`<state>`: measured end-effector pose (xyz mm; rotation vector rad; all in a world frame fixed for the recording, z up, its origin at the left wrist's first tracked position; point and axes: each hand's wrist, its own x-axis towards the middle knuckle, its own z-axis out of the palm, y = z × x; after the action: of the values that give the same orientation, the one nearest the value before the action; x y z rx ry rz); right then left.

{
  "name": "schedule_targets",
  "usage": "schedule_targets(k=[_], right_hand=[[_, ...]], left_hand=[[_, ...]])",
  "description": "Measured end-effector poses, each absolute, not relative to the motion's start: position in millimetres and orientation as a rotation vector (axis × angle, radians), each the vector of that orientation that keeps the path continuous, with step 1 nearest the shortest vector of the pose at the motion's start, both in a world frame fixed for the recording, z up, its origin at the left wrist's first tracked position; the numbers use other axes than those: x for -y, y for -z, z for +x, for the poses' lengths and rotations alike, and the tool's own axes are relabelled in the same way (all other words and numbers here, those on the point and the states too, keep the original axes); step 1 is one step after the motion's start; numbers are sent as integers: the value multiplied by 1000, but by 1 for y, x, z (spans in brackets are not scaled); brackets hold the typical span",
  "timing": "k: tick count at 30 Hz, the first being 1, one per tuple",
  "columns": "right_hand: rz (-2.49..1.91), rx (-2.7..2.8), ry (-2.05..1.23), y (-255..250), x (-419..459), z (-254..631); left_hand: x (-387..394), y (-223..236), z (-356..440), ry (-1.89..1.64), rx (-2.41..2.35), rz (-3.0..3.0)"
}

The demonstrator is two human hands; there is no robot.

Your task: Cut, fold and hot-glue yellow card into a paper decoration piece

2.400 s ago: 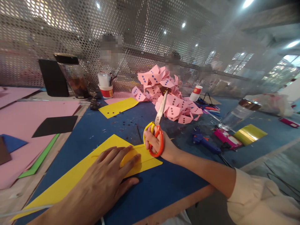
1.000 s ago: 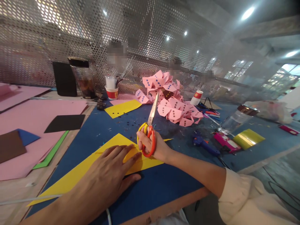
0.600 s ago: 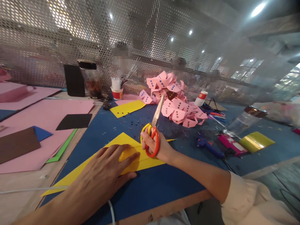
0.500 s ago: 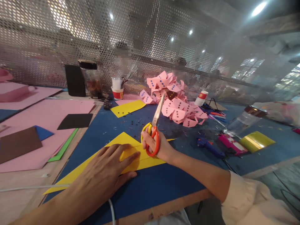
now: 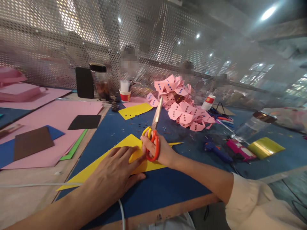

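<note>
My left hand (image 5: 117,167) lies flat with fingers spread on a yellow sheet of paper (image 5: 130,140), pressing it against the blue tabletop. Held in my right hand (image 5: 163,151) is a pair of scissors (image 5: 157,116), with one yellow and one red handle loop. Its blades look closed and point up and away from me. The right hand rests over the right part of the same sheet, close to the left fingertips. A thin yellow strip (image 5: 176,143) sticks out behind my right wrist. Both hands cover part of the sheet.
Beyond the scissors stands a heap of folded pink paper pieces (image 5: 184,111) with small squares on them. A yellow card (image 5: 134,111) lies left of it. A glue gun (image 5: 217,151) and a clear jar (image 5: 255,124) are at right. Coloured sheets (image 5: 33,143) lie left.
The view has turned a little left, so the table things sit further right. My right hand and the scissors have come slightly closer to my left hand, which stays on the sheet.
</note>
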<state>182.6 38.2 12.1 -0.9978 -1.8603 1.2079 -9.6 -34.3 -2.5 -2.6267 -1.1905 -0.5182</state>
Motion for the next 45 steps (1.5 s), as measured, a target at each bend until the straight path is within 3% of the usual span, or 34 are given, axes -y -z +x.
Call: schedule_targets(k=[29, 37, 45], right_hand=[[-1056, 1777, -1213, -15, -43, 192], [-1198, 1727, -1122, -17, -46, 229], [-1088, 1799, -1176, -14, -50, 205]], left_hand=[[34, 3, -10, 565, 1238, -2675], [36, 3, -11, 563, 1279, -2690], [33, 7, -12, 563, 1229, -2651]])
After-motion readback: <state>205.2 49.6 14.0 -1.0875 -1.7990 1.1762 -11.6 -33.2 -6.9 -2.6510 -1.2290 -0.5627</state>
